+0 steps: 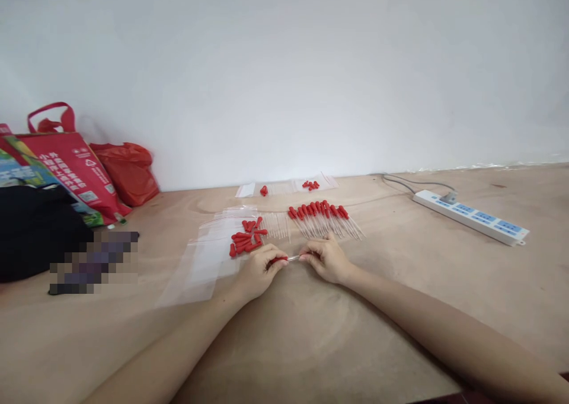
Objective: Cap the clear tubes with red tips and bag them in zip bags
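My left hand (pixel 260 269) pinches a red rubber dropper bulb (pixel 279 260), mostly covered by the fingers. A thin glass tube (pixel 293 257) reaches from the bulb to my right hand (pixel 328 260), whose thumb and fingers close on its other end. How deep the tube sits in the bulb is hard to make out. Just beyond my left hand, loose red bulbs (pixel 241 237) lie in a pile. Several bare glass tubes (pixel 276 225) are laid side by side to the right of them. Behind my right hand is a row of droppers (pixel 326 211), red bulbs on glass tubes.
Clear plastic bags (pixel 202 262) lie flat on the wooden table (pixel 400 333). Small bags with more bulbs (pixel 310 185) rest near the wall. A power strip (pixel 471 215) with a plugged-in cord is at right. Red bags (pixel 122 170) and black cloth (pixel 38 232) stand at left.
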A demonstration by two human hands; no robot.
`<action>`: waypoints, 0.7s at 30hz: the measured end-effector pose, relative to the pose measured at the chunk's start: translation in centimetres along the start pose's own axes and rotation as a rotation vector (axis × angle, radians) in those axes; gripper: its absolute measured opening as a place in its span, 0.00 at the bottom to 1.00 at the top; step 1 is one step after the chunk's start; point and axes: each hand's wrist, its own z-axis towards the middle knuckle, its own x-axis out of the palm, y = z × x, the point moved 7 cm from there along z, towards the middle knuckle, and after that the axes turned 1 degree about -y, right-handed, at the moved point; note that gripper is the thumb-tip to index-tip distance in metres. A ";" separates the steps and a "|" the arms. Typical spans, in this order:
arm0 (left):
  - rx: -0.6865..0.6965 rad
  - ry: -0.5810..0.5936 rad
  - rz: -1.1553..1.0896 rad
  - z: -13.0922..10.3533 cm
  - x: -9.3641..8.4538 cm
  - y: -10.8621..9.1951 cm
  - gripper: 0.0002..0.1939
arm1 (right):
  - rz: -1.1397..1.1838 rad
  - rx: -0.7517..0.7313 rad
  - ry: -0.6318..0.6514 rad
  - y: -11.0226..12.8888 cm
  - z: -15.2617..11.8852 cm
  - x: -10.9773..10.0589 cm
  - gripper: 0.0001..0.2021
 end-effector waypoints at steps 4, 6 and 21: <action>0.053 -0.014 0.056 -0.1 -0.1 -0.7 0.06 | -0.099 -0.004 0.003 0.6 -0.1 -0.2 0.08; 0.070 -0.024 0.083 -0.2 -0.1 -0.9 0.07 | -0.140 -0.017 -0.003 0.9 -0.2 -0.2 0.09; 0.172 0.060 0.138 -0.7 0.6 -2.0 0.08 | -0.113 -0.020 0.090 1.4 -0.1 0.9 0.13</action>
